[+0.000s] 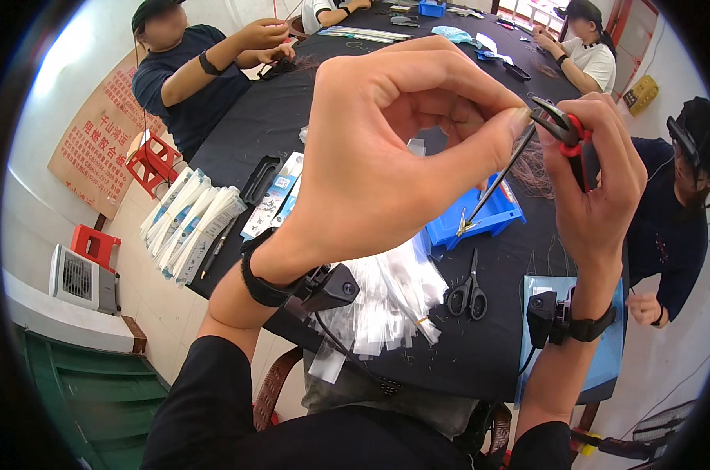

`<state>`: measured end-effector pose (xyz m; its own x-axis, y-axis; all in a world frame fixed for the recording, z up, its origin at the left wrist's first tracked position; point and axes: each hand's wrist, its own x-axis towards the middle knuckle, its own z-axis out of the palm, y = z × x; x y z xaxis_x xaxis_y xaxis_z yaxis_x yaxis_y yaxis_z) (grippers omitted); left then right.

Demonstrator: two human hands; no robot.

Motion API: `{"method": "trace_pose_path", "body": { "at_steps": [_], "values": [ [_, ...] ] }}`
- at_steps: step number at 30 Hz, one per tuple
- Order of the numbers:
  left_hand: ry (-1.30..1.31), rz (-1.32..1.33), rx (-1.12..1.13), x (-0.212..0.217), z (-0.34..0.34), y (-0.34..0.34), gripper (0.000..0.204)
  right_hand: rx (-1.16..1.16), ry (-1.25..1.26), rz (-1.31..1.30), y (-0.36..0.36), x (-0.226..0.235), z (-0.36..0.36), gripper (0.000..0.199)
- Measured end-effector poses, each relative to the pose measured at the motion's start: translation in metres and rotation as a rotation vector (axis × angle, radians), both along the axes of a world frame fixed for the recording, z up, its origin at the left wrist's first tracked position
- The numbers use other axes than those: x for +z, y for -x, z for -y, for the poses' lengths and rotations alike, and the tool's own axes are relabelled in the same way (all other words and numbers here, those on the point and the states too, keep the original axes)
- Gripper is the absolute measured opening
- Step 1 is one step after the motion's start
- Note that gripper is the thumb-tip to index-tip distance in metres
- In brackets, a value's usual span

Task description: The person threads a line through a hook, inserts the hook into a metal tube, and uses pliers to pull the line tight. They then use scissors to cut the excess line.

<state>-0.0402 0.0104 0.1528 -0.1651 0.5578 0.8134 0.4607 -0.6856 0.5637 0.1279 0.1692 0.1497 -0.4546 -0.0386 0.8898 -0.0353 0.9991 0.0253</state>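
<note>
My left hand (371,168) is raised over the table, thumb and forefinger pinched together around the upper end of a thin dark rod (501,177). The rod slants down toward a blue plastic tray (492,215), and small gold-coloured pieces (466,228) show at its lower end. In my right hand (602,176) is a pair of pliers (572,141) with red and black handles. Their jaws are parted beside my left fingertips, close to the top of the rod. Whether the jaws touch the rod, I cannot tell. Black scissors (469,298) lie below the tray.
Clear plastic sleeves (382,301) are heaped in front of me. To the left lie white packets (190,223), a pen (216,249) and a black case (261,180). A light-blue sheet (535,356) sits under my right forearm. Several people work around the black-covered table (237,117).
</note>
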Motion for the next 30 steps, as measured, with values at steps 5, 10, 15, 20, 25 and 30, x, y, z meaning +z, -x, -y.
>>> {"method": "trace_pose_path", "body": {
  "at_steps": [5, 10, 15, 20, 25, 30],
  "values": [
    [0.001, -0.008, 0.005, -0.0004, -0.0003, 0.0003, 0.015, -0.013, 0.009, 0.014, -0.0012, 0.0003, 0.0036, 0.019],
    [0.002, -0.010, 0.007, -0.0005, -0.0003, 0.0005, 0.015, -0.037, 0.029, 0.035, -0.0022, 0.0016, 0.0061, 0.019],
    [-0.008, -0.013, 0.014, -0.0003, -0.0010, 0.0008, 0.015, -0.042, 0.063, 0.037, -0.0031, 0.0007, 0.0077, 0.019],
    [-0.011, -0.011, 0.014, -0.0007, -0.0008, 0.0008, 0.015, -0.028, 0.021, 0.013, -0.0013, -0.0004, 0.0057, 0.019],
    [-0.021, 0.004, 0.002, -0.0009, -0.0010, 0.0001, 0.014, -0.039, 0.022, 0.005, -0.0016, -0.0014, 0.0054, 0.018],
    [-0.017, 0.040, -0.012, -0.0005, -0.0007, -0.0019, 0.014, -0.042, 0.052, -0.006, 0.0008, -0.0013, 0.0082, 0.017]
  ]
}}
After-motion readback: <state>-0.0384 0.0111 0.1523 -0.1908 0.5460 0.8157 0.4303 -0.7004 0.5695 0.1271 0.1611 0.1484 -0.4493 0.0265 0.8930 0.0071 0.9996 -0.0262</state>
